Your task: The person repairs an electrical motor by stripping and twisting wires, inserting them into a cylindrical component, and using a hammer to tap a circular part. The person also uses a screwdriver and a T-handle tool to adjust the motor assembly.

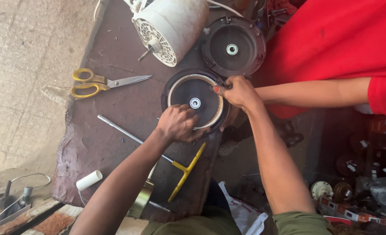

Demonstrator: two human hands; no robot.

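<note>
Three hands crowd the round motor housing [196, 102]. My left hand [177, 123] curls on its rim at 7 o'clock, my right hand [241, 92] pinches at 3 o'clock beside a co-worker's fingers [218, 89]. I judge pinched fingers likely if it slips; scissors [98, 83] lie at 9 o'clock.

Bare bench [114, 109] lies left of the round housing [195, 102]; white motor [171, 26] and scissors [103, 82] crowd above.

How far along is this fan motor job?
Done: the white motor housing and a dark end cover lie apart on the bench. In hand: left hand and right hand grip the round rotor disc. Left: the parts remain separate; the T-handle wrench and scissors lie unused.
</note>
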